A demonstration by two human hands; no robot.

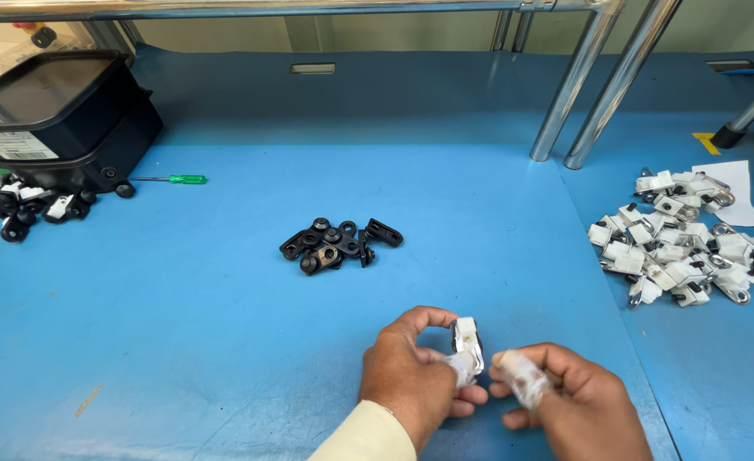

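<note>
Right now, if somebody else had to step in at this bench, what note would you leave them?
Left hand: its grip pinches a small white part upright, with a taped fingertip against it.
Right hand: beside it, taped finger near the part; whether it touches is unclear.
Black pieces: small pile mid-table, ahead of the hands.
White parts: large heap at the right.
More black-and-white pieces lie far left by a black box, with a green screwdriver next to it.
Done: one white part is picked up.
Left: both piles remain.
</note>
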